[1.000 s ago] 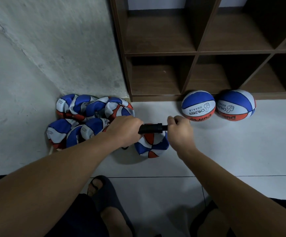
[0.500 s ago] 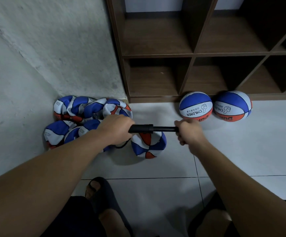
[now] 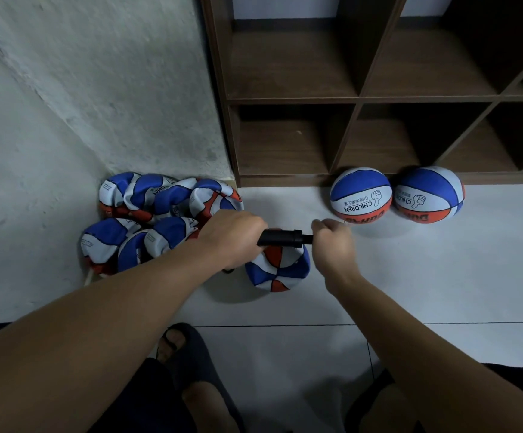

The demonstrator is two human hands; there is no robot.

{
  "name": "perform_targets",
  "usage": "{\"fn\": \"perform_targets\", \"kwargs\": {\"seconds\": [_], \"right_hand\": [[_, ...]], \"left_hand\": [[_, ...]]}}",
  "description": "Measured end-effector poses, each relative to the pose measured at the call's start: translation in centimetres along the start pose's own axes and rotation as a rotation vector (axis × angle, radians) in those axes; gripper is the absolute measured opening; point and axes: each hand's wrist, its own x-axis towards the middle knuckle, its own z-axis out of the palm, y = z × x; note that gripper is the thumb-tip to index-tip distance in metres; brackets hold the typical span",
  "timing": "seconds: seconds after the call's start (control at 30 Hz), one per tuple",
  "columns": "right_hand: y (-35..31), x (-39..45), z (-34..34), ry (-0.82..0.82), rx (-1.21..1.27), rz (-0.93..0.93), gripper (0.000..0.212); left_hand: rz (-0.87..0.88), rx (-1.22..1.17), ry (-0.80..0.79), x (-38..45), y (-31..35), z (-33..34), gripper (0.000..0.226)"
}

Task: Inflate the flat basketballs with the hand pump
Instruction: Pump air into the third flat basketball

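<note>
A black hand pump [image 3: 280, 237] lies level above a crumpled blue, white and red basketball [image 3: 277, 269] on the floor. My left hand [image 3: 230, 237] grips the pump's barrel at its left end. My right hand [image 3: 332, 242] is curled round the pump's handle at the right end, close to the barrel, with only a short piece of rod showing. The hose and needle are hidden behind my left hand. A pile of several flat basketballs [image 3: 157, 217] lies in the corner to the left. Two round, firm basketballs [image 3: 361, 195] [image 3: 429, 193] rest against the shelf base.
A dark wooden cubby shelf [image 3: 357, 100] stands at the back, its compartments open. A rough white wall [image 3: 66, 104] closes the left side. The floor is pale tile [image 3: 441, 276]. My feet in dark sandals [image 3: 188, 354] are at the bottom of the view.
Half a second ago the rod was pulled out with my right hand farther right. Now my right hand has pushed the handle back in toward the barrel. My left hand has stayed put.
</note>
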Motion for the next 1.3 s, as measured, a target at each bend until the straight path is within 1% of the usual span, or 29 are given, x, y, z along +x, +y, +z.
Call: {"fn": "perform_targets", "kwargs": {"seconds": [0.1,0.27,0.4,0.47,0.57,0.63,0.73,0.8,0.9,1.07,1.17,1.3], "right_hand": [[-0.1,-0.2,0.5,-0.021,-0.003,-0.014,0.035],[-0.5,0.4,0.1,-0.022,-0.002,0.011,0.034],[-0.7,0.7,-0.7,-0.03,-0.004,0.014,0.034],[-1.0,1.5,-1.9,0.01,-0.002,0.003,0.035],[-1.1,3.6,-4.7,0.133,0.082,0.042,0.022],[-0.9,4.6,-5.9,0.149,0.14,0.089,0.012],[-0.5,4.2,-5.3,0.16,0.149,0.097,0.009],[-0.6,3.2,-4.0,0.154,0.092,0.045,0.013],[-0.9,1.6,-2.2,0.094,-0.008,-0.019,0.027],[-0.9,-0.1,0.0,0.014,-0.006,-0.008,0.048],[-0.8,-0.1,0.4,-0.019,0.009,0.023,0.051],[-1.2,0.3,0.0,-0.047,0.019,0.02,0.047]], "left_hand": [[0.015,-0.003,0.021,-0.1,0.5,0.0,0.034],[0.02,-0.044,0.027,-0.2,0.7,-0.1,0.035],[0.042,-0.055,0.041,0.0,0.9,0.2,0.027],[0.036,-0.075,0.058,0.1,0.2,0.3,0.028],[-0.003,-0.087,0.071,0.1,-2.2,0.2,0.031],[-0.032,-0.088,0.044,-0.1,-3.3,0.3,0.027],[-0.035,-0.09,0.02,-0.3,-2.0,0.7,0.032],[-0.017,-0.079,0.032,-0.3,-0.8,0.8,0.031],[-0.01,-0.062,0.033,0.0,-0.2,0.6,0.022],[0.001,-0.029,0.028,0.2,0.6,0.7,0.016],[0.023,0.001,0.03,0.3,0.5,0.5,0.01],[0.042,0.007,0.061,0.4,0.4,0.1,0.021]]}}
